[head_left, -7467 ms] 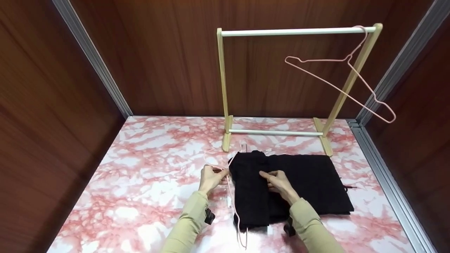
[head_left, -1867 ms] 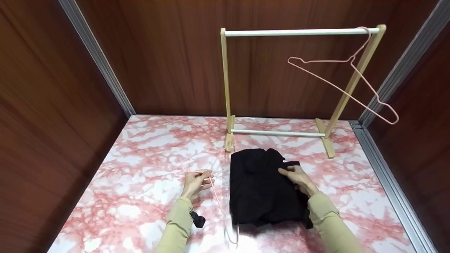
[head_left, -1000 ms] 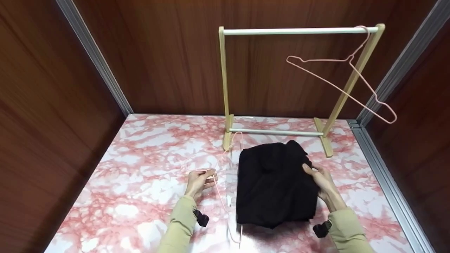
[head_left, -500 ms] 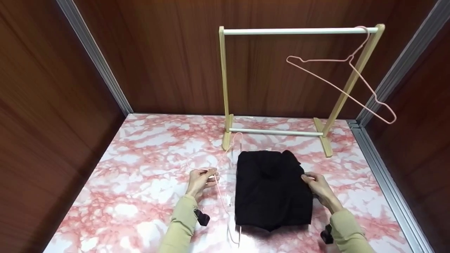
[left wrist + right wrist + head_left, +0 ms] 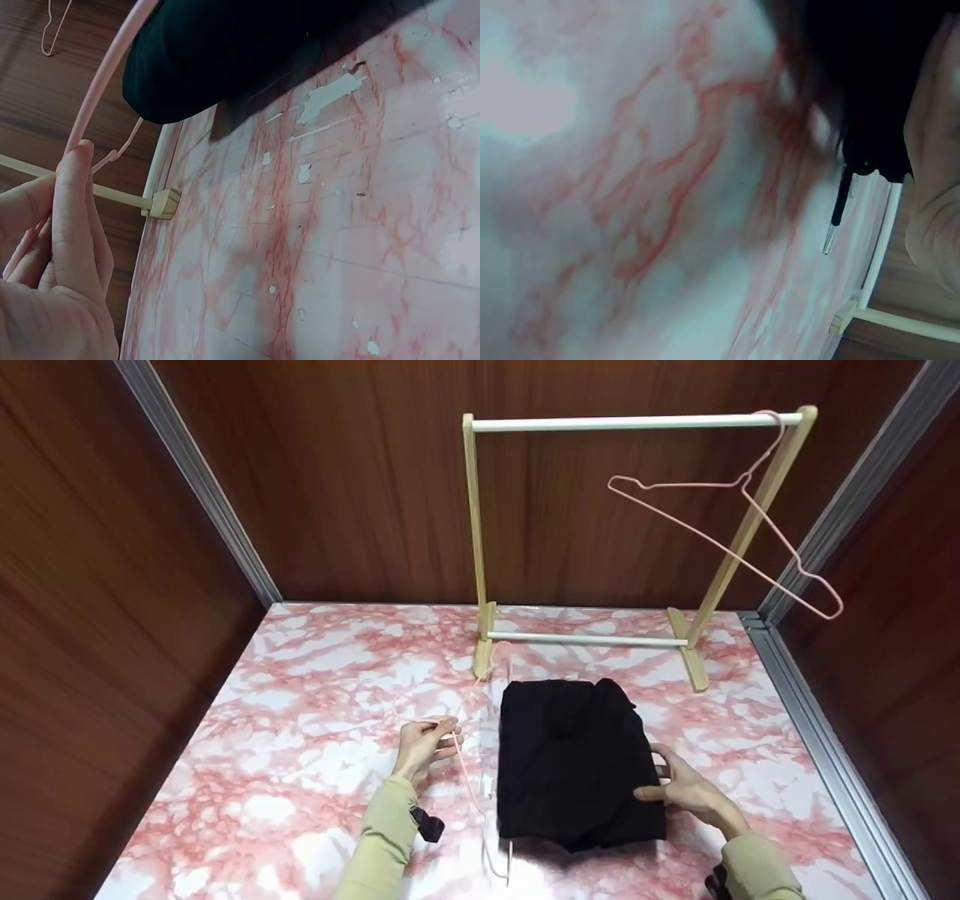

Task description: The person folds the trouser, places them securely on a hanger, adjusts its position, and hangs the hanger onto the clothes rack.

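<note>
Folded black pants (image 5: 574, 765) lie over the bottom bar of a pink wire hanger (image 5: 468, 780), whose hook points toward the rack. In the head view my left hand (image 5: 421, 746) pinches the hanger near its neck between thumb and fingers. The left wrist view shows the pink wire (image 5: 105, 75) between those fingertips, with the dark cloth (image 5: 187, 67) beyond. My right hand (image 5: 690, 791) grips the right edge of the pants, thumb on top and fingers partly hidden at the side. A black drawstring (image 5: 841, 199) with a metal tip hangs from the cloth in the right wrist view.
Behind the pants stands a rack with wooden posts and a white rail (image 5: 600, 424). A second pink hanger (image 5: 697, 534) hangs at its right end. Brown wood-grain walls (image 5: 360, 495) enclose the red-and-white marbled tabletop (image 5: 315, 780) on three sides.
The right part of the pants has been folded leftward over the hanger, making one stack. The right hand has since slid down the stack's right edge. The left hand keeps pinching the hanger.
</note>
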Demonstrator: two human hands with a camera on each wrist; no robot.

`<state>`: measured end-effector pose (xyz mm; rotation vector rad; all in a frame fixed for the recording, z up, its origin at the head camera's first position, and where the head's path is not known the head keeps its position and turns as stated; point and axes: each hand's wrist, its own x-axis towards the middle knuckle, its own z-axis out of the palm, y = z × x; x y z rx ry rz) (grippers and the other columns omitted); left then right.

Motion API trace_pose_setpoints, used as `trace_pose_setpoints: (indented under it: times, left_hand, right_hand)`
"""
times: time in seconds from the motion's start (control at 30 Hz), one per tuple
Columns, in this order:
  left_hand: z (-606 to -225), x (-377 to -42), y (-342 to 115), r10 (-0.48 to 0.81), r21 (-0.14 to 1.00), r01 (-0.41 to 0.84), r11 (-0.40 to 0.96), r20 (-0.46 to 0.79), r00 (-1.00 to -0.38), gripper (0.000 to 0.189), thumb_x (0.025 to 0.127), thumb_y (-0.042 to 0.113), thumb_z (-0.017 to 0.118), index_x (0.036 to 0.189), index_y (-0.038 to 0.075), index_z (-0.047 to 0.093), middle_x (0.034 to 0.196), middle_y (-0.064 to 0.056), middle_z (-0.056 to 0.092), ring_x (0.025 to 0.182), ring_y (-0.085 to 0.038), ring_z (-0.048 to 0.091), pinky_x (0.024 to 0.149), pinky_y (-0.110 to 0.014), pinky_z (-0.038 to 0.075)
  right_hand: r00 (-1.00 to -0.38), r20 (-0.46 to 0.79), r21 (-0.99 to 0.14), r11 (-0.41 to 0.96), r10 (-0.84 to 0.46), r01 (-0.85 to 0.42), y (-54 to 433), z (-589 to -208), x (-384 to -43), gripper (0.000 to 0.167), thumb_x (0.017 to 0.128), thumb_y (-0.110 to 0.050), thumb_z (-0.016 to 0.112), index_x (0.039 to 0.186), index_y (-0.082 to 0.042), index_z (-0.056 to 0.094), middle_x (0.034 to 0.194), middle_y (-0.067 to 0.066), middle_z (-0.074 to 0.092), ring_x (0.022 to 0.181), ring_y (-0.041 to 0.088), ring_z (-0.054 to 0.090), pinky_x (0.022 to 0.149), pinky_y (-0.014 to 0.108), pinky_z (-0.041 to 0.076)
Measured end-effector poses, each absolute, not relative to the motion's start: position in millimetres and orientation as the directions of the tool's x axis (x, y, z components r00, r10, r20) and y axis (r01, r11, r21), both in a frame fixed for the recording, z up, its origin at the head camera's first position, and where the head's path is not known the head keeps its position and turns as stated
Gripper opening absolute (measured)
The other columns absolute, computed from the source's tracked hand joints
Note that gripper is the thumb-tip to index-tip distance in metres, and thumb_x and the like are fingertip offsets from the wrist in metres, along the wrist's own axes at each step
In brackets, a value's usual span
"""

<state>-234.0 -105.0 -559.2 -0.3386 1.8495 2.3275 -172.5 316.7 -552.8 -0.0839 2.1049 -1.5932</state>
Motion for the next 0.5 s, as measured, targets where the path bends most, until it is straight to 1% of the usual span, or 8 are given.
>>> trace_pose_setpoints:
  times: [0.07,0.1,0.2,0.27,0.33,0.37,0.43,0.5]
  left_hand:
    - [-559,-233,-104,-0.022,0.939,-0.257,-0.228,-0.269,-0.963,0.035,0.095,0.008,0.066,0.119,-0.016,0.062,0.076,0.0,0.072,0.065,-0.009,0.072,0.062,-0.021,0.061]
    - [-559,-233,-104,-0.02,0.94,-0.255,-0.228,-0.266,-0.964,0.035,0.095,0.008,0.066,0.119,-0.017,0.061,0.076,0.0,0.072,0.065,-0.009,0.072,0.062,-0.022,0.061]
    - [-560,-232,-104,-0.013,0.94,-0.254,-0.23,-0.264,-0.965,0.037,0.095,0.009,0.066,0.122,-0.017,0.06,0.077,0.0,0.072,0.066,-0.009,0.072,0.064,-0.022,0.061]
    - [-560,-232,-105,-0.011,0.937,-0.255,-0.239,-0.265,-0.964,0.037,0.095,0.008,0.067,0.121,-0.017,0.06,0.077,-0.001,0.072,0.066,-0.01,0.072,0.064,-0.022,0.061]
    - [-561,-231,-106,-0.011,0.936,-0.256,-0.243,-0.267,-0.964,0.036,0.095,0.009,0.068,0.12,-0.016,0.061,0.077,-0.001,0.072,0.067,-0.01,0.072,0.064,-0.022,0.061]
    - [-560,-231,-106,-0.012,0.934,-0.26,-0.245,-0.271,-0.963,0.036,0.094,0.009,0.068,0.12,-0.016,0.061,0.077,0.0,0.073,0.066,-0.01,0.072,0.063,-0.022,0.061]
    - [-561,-232,-107,-0.017,0.932,-0.264,-0.249,-0.277,-0.961,0.034,0.094,0.008,0.068,0.119,-0.015,0.062,0.076,0.0,0.072,0.066,-0.011,0.072,0.063,-0.022,0.061]
    - [-561,-232,-107,-0.02,0.93,-0.271,-0.25,-0.284,-0.959,0.034,0.094,0.008,0.068,0.118,-0.015,0.063,0.076,-0.001,0.072,0.066,-0.011,0.072,0.062,-0.022,0.061]
  right_hand:
    - [-0.889,-0.334,-0.903,0.376,-0.312,0.208,315,-552,-172,0.09,0.084,-0.01,0.079,0.15,0.0,0.019,0.124,0.028,0.059,0.09,0.02,0.069,0.07,0.035,0.059]
    - [-0.9,-0.32,-0.892,0.414,-0.295,0.181,315,-552,-172,0.089,0.083,-0.01,0.08,0.149,0.001,0.022,0.118,0.028,0.059,0.087,0.019,0.067,0.067,0.034,0.058]
    - [-0.943,-0.24,-0.847,0.524,-0.229,0.088,313,-549,-174,0.086,0.081,-0.011,0.083,0.146,0.002,0.029,0.107,0.023,0.058,0.084,0.021,0.062,0.066,0.03,0.054]
    - [-0.978,-0.126,-0.81,0.586,-0.166,0.005,309,-547,-176,0.081,0.081,-0.012,0.083,0.144,0.003,0.034,0.107,0.023,0.056,0.089,0.028,0.062,0.075,0.036,0.055]
    - [-0.992,0.037,-0.76,0.642,-0.119,-0.105,300,-546,-177,0.076,0.081,-0.011,0.082,0.143,0.005,0.04,0.117,0.028,0.055,0.104,0.039,0.06,0.09,0.046,0.051]
    - [-0.987,0.119,-0.729,0.665,-0.109,-0.162,294,-546,-178,0.073,0.082,-0.011,0.081,0.142,0.006,0.042,0.125,0.031,0.053,0.114,0.044,0.057,0.097,0.053,0.048]
    - [-0.957,0.265,-0.64,0.721,-0.117,-0.265,281,-547,-179,0.068,0.082,-0.011,0.08,0.139,0.008,0.047,0.136,0.035,0.049,0.125,0.052,0.049,0.107,0.064,0.039]
    - [-0.93,0.331,-0.552,0.765,-0.163,-0.33,268,-548,-180,0.067,0.085,-0.017,0.078,0.14,0.007,0.049,0.145,0.035,0.045,0.133,0.055,0.041,0.111,0.069,0.031]
